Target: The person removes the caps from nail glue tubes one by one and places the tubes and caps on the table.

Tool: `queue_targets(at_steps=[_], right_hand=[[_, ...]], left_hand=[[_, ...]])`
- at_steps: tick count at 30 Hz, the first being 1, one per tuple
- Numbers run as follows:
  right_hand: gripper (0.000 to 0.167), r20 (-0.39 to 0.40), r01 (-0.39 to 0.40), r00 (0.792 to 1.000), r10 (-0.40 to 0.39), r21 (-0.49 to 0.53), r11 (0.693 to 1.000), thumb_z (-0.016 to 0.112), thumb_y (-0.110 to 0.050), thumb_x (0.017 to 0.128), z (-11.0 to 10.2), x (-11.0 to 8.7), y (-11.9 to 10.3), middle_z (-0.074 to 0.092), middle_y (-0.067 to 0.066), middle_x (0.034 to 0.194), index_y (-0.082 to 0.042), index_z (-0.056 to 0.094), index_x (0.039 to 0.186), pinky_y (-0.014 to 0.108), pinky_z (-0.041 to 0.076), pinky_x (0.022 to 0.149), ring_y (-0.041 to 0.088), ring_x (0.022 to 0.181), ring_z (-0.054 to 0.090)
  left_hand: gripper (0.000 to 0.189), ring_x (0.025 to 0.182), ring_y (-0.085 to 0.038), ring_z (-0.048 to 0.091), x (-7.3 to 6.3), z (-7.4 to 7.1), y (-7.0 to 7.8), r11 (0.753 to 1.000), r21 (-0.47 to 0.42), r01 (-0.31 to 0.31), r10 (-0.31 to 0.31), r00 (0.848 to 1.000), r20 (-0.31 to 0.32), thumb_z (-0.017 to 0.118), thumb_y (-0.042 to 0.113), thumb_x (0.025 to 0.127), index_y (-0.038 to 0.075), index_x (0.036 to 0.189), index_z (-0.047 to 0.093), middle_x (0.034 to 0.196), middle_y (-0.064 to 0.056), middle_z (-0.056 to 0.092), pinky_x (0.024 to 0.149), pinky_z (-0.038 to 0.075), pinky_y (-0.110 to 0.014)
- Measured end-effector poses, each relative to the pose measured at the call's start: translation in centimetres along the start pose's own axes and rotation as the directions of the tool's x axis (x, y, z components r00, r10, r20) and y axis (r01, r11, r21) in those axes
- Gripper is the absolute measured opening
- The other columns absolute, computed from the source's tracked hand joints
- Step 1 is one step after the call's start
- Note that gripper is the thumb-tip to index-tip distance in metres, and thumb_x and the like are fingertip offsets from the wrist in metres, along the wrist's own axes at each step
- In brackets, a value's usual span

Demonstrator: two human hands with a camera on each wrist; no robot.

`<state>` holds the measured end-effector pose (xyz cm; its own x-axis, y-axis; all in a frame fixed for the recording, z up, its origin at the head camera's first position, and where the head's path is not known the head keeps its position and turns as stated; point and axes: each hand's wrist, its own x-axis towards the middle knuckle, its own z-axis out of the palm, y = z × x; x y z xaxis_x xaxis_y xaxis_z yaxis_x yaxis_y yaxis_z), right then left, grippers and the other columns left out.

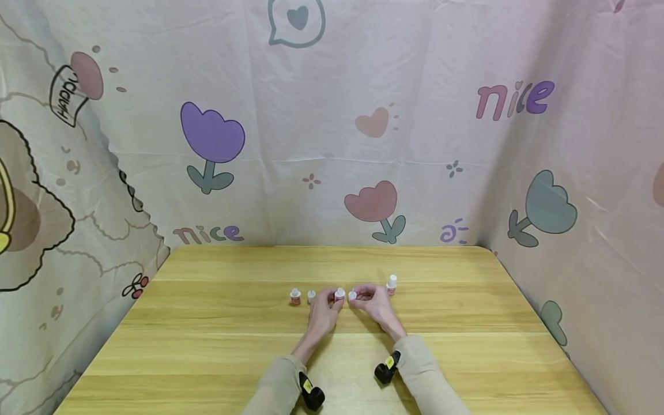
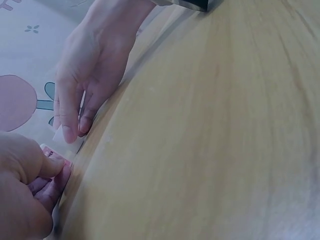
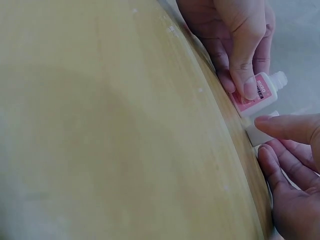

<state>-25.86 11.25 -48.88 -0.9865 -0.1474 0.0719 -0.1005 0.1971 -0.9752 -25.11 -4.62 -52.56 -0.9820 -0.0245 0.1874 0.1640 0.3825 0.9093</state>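
Note:
A small white bottle with a pink label (image 3: pixel 267 98) has its narrow neck bare, without a cap. My left hand (image 1: pixel 324 312) pinches it by the label between thumb and fingers, down at the table. Just right of it, apart by a small gap, a white cap (image 3: pixel 258 135) is pinched by my right hand (image 1: pixel 378 305), also low over the wood. The right wrist view shows the cap beside the bottle's base. In the left wrist view, my left fingers cover much of the bottle's label (image 2: pixel 54 154).
An uncapped bottle (image 1: pixel 295 297) stands to the left. A small white piece (image 1: pixel 311 295) sits beside it, partly hidden by my left hand. Behind my right hand stands a capped bottle (image 1: pixel 392 284). The wooden table (image 1: pixel 233 323) meets a patterned cloth (image 1: pixel 311 202) at its back.

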Motion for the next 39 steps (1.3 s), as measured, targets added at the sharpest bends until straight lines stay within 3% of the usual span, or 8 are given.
queue_targets(at_steps=[13,24,33,39], right_hand=[[0.027,0.011,0.010,1.000,-0.010,0.002,1.000,0.073,0.014,0.079,-0.1,0.0,0.0,0.067,0.038,0.099,0.019,0.065,0.104,0.015,0.052,0.069,0.016,0.079,0.064],[0.029,0.023,0.026,0.999,-0.026,-0.004,1.000,0.073,0.015,0.078,-0.1,-0.1,-0.2,0.066,0.039,0.100,0.020,0.064,0.105,0.014,0.052,0.070,0.022,0.082,0.066],[0.033,0.013,0.010,1.000,-0.010,0.002,1.000,0.073,0.015,0.077,-0.1,1.3,3.0,0.067,0.036,0.102,0.017,0.064,0.108,0.015,0.053,0.071,0.026,0.086,0.067],[0.037,0.026,0.024,0.999,-0.024,0.010,1.000,0.075,0.012,0.079,-0.2,1.3,3.6,0.067,0.033,0.105,0.016,0.063,0.113,0.015,0.054,0.073,0.023,0.088,0.067]], left_hand=[[0.023,0.106,-0.037,0.069,0.0,-0.2,0.1,1.000,-0.002,-0.025,0.025,1.000,0.019,0.067,-0.004,0.091,-0.007,0.114,0.067,0.108,-0.023,0.071,0.091,0.059,-0.041],[0.032,0.110,-0.037,0.066,-0.1,0.0,0.2,1.000,-0.020,0.003,-0.002,1.000,0.008,0.066,-0.006,0.090,-0.008,0.121,0.063,0.112,-0.022,0.069,0.095,0.057,-0.041],[0.040,0.109,-0.037,0.064,-0.3,0.1,0.1,1.000,-0.011,-0.009,0.009,1.000,-0.009,0.068,-0.008,0.088,-0.011,0.127,0.058,0.115,-0.023,0.064,0.091,0.058,-0.040],[0.045,0.111,-0.034,0.060,-0.6,0.1,0.2,1.000,0.009,0.008,-0.008,1.000,-0.019,0.068,-0.005,0.089,-0.010,0.131,0.054,0.119,-0.022,0.061,0.092,0.058,-0.040]])
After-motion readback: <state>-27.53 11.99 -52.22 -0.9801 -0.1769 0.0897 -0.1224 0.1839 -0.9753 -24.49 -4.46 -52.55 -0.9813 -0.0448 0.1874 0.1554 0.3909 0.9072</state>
